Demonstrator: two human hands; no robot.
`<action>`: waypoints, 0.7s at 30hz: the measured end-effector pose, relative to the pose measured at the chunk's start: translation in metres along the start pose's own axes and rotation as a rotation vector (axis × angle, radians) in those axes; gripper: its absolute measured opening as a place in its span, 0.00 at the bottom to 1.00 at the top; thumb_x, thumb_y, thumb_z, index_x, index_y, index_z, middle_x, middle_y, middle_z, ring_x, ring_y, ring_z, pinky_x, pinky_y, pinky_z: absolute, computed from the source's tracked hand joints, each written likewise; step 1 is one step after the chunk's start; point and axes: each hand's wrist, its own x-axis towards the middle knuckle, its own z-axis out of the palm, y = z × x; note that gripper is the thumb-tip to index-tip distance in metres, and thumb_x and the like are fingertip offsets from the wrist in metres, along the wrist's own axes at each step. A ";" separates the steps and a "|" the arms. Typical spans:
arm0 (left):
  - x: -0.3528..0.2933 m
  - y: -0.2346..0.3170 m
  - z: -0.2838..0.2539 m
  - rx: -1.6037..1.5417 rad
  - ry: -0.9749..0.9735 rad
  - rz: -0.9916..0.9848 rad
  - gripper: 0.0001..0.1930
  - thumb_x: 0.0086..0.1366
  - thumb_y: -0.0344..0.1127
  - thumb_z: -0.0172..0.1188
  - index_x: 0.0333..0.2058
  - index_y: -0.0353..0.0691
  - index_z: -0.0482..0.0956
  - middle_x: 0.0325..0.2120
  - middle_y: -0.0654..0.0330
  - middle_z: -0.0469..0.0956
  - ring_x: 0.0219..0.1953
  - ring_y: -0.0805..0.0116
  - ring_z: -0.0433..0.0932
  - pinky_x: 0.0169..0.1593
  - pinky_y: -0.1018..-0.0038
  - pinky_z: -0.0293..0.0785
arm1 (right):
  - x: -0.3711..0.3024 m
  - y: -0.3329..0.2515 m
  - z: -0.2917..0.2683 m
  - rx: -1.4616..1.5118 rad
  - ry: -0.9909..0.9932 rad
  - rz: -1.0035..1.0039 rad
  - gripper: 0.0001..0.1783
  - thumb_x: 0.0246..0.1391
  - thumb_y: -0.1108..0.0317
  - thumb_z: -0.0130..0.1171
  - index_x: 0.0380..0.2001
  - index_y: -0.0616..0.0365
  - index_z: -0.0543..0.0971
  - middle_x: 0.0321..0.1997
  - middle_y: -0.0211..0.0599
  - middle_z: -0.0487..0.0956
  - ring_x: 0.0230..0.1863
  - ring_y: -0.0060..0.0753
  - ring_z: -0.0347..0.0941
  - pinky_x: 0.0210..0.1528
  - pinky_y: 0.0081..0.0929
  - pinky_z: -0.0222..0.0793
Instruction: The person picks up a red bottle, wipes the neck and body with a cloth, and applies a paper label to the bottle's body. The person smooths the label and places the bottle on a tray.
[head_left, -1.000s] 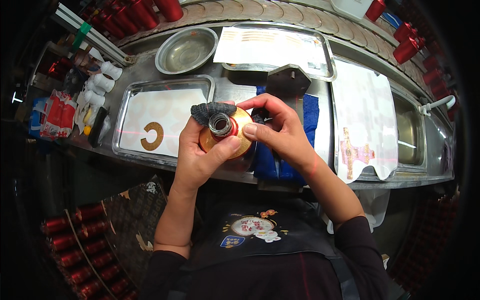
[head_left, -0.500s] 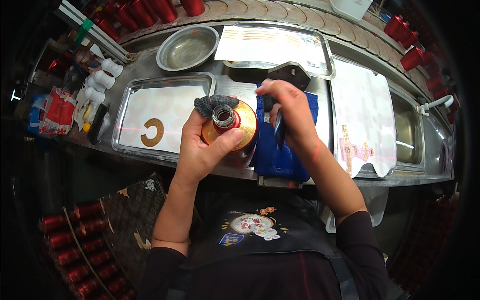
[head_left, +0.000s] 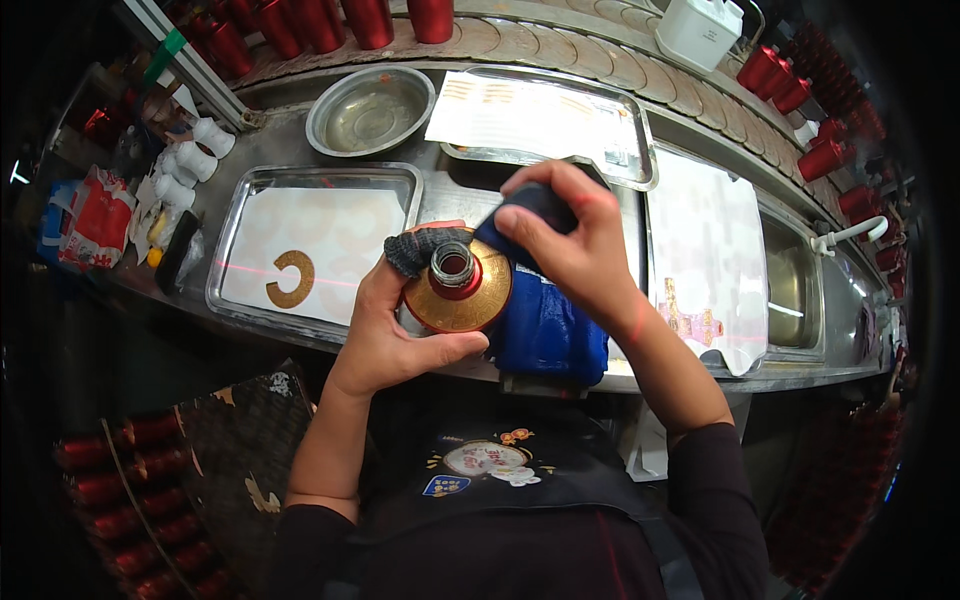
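Note:
My left hand (head_left: 385, 335) is wrapped round a red bottle (head_left: 425, 312) whose shoulder is covered by a gold ring-shaped decal (head_left: 462, 312). Its clear threaded neck points up at me. Grey knit fabric (head_left: 415, 250) covers a finger of that hand at the bottle's far side. Pinched in my right hand (head_left: 580, 235) is a flat dark blue scraper (head_left: 522, 222), its lower edge at the right far side of the gold shoulder. Whether the edge touches the decal I cannot tell. Beneath and right of the bottle, a wet-looking blue cloth (head_left: 555, 330) covers a support.
On the left, a metal tray (head_left: 215, 270) carries a white sheet with one gold C-shaped decal (head_left: 291, 279). Behind are a metal bowl (head_left: 322, 112) and a tray of printed sheets (head_left: 520, 110). White paper (head_left: 710, 240) lies beside the sink (head_left: 795, 265). Red bottles (head_left: 368, 22) line the conveyor.
My right hand has turned the scraper flat and brought it to the bottle's shoulder. My left thumb has slid from the gold top to the near side. The whole view has shifted slightly.

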 end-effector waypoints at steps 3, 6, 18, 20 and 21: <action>0.002 -0.001 -0.004 0.024 -0.021 -0.001 0.48 0.44 0.28 0.80 0.65 0.37 0.66 0.64 0.52 0.69 0.64 0.63 0.70 0.66 0.66 0.68 | 0.008 -0.004 0.003 -0.015 0.066 0.020 0.12 0.50 0.70 0.70 0.38 0.61 0.82 0.33 0.38 0.81 0.36 0.24 0.77 0.41 0.23 0.73; 0.001 -0.004 -0.005 0.043 0.019 0.000 0.48 0.45 0.28 0.81 0.65 0.36 0.66 0.63 0.54 0.70 0.63 0.63 0.71 0.66 0.66 0.67 | -0.004 -0.015 0.000 0.160 0.127 -0.075 0.15 0.51 0.68 0.73 0.39 0.62 0.81 0.34 0.35 0.81 0.37 0.21 0.77 0.41 0.21 0.72; 0.002 -0.007 0.006 0.280 0.137 0.107 0.40 0.46 0.37 0.81 0.58 0.41 0.73 0.52 0.54 0.77 0.55 0.55 0.78 0.59 0.65 0.74 | -0.032 -0.045 -0.008 -0.223 -0.311 -0.658 0.10 0.43 0.77 0.68 0.32 0.59 0.84 0.30 0.36 0.79 0.34 0.41 0.77 0.35 0.35 0.73; 0.000 -0.008 0.001 0.254 0.126 0.103 0.39 0.46 0.35 0.80 0.58 0.42 0.73 0.52 0.53 0.76 0.56 0.55 0.77 0.60 0.64 0.73 | -0.023 -0.047 -0.012 -0.189 -0.186 -0.630 0.11 0.41 0.79 0.70 0.32 0.58 0.84 0.30 0.35 0.79 0.34 0.40 0.77 0.35 0.34 0.73; 0.000 -0.008 -0.003 0.213 0.108 0.085 0.39 0.46 0.33 0.79 0.59 0.41 0.73 0.53 0.53 0.76 0.57 0.55 0.76 0.61 0.64 0.72 | -0.018 -0.046 -0.014 -0.236 -0.210 -0.585 0.13 0.39 0.80 0.71 0.32 0.58 0.84 0.31 0.36 0.81 0.34 0.41 0.77 0.36 0.33 0.73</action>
